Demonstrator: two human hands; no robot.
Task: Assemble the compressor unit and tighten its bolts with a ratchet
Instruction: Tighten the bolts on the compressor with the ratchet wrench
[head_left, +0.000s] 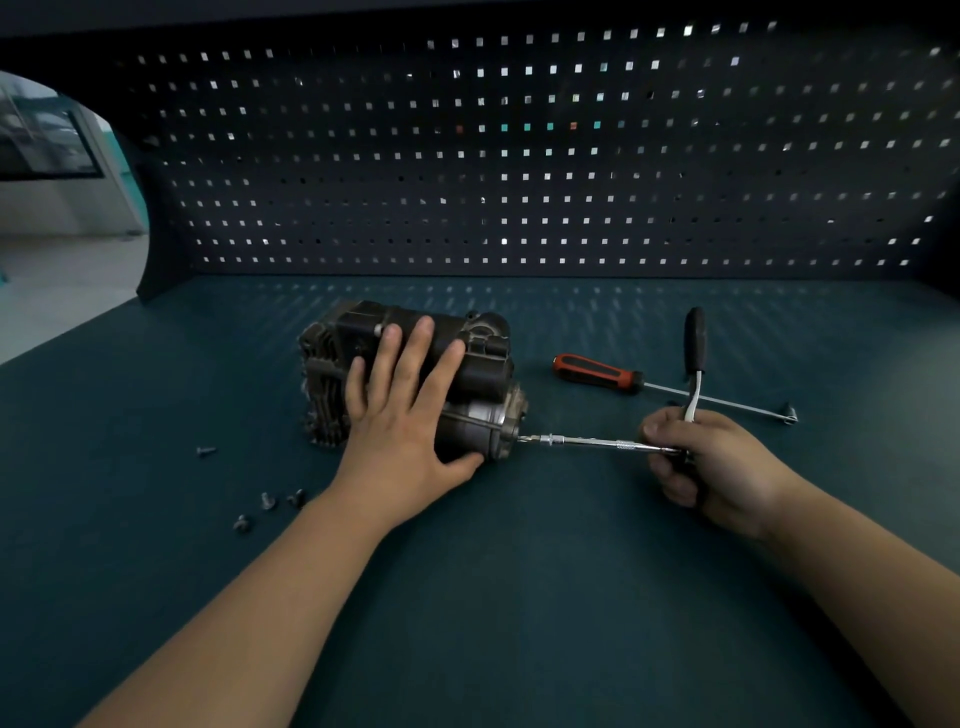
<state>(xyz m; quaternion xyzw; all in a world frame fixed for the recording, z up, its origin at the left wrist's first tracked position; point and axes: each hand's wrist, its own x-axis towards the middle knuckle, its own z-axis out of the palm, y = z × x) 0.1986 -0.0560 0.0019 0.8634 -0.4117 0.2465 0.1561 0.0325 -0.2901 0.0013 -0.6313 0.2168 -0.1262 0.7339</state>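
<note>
Dark finned metal compressor unit (483, 358), bench-laid.
Your flat left hand (405, 421) presses it; right hand (701, 467) grips chrome ratchet (695, 343).

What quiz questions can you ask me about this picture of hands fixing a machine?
1. True or false: the left hand presses flat on top of the compressor.
2. Which tool lies on the bench in no hand? A) the red-handled screwdriver B) a hammer C) pliers
3. Fill the gap: the right hand grips the ____, and its extension bar reaches the compressor's end.

Key: 1 true; 2 A; 3 ratchet.
</note>
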